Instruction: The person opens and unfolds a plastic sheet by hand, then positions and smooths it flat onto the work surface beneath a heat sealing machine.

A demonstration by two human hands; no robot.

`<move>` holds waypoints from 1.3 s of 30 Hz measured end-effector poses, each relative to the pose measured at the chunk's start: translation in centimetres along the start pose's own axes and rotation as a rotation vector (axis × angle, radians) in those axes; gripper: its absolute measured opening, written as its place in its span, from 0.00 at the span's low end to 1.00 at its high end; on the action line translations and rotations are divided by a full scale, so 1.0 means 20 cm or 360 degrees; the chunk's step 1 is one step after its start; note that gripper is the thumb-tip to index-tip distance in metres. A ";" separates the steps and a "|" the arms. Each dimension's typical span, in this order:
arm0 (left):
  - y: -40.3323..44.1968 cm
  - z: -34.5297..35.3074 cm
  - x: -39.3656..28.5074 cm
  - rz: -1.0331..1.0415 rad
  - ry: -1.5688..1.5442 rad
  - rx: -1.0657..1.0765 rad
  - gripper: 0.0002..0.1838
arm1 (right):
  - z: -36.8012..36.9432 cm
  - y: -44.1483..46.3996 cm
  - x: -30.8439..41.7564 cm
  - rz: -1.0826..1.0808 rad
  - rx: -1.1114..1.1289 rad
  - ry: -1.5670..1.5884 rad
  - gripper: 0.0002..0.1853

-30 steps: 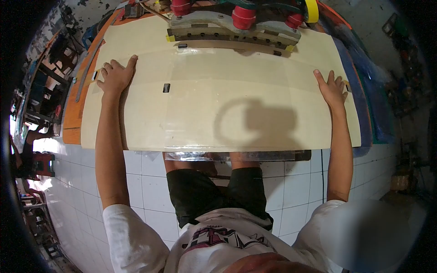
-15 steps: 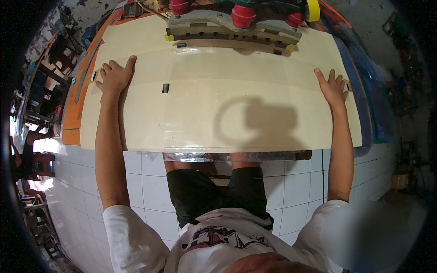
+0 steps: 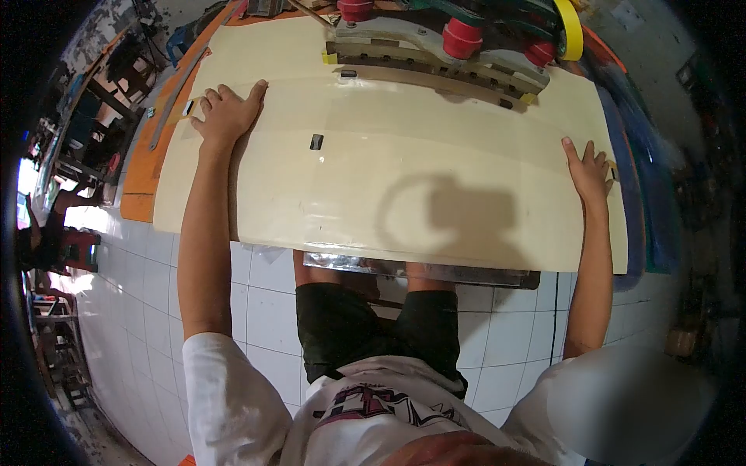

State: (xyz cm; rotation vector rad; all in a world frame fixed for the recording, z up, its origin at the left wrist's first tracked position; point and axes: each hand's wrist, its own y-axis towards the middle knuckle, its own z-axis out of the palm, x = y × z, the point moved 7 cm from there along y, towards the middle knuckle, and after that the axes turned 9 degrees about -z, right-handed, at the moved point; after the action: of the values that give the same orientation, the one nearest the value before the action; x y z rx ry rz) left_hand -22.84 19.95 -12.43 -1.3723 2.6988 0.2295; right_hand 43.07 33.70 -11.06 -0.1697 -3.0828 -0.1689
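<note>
A wide cream-coloured sheet (image 3: 373, 171) with several small dark rectangular marks lies flat across the table in front of me. My left hand (image 3: 228, 114) rests palm down on its left part, fingers spread, close to the dark mark (image 3: 188, 109) near the left edge. Over at the right edge, my right hand (image 3: 589, 171) also presses flat with fingers apart, beside another dark mark (image 3: 614, 173). Neither hand grips anything. Clear, shiny plastic (image 3: 350, 262) shows below the sheet's front edge.
At the back stands a machine with a long toothed grey bar (image 3: 435, 68), red knobs (image 3: 463, 37) and a yellow ring (image 3: 569, 29). A metal ruler (image 3: 172, 105) lies on the orange tabletop (image 3: 141, 182) at left. Blue plastic (image 3: 625, 179) hangs along the right side.
The camera view has turned a little, so the sheet and machine appear shifted right and tilted. Both hands stay flat on the sheet in about the same places.
</note>
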 end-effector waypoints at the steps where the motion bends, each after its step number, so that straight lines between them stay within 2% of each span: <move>1: 0.00 0.00 0.00 0.0004 -0.0005 -0.0006 0.57 | 0.00 0.00 0.00 0.0004 0.0009 0.0005 0.59; 39: -0.01 -0.02 -0.02 0.0018 -0.0008 -0.0011 0.58 | -0.01 0.00 -0.01 -0.0011 -0.0022 0.0024 0.57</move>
State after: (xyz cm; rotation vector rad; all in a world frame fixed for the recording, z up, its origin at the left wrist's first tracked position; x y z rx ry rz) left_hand -22.48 20.03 -12.03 -1.3566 2.7050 0.2433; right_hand 43.24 33.60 -10.91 -0.1573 -3.0680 -0.1907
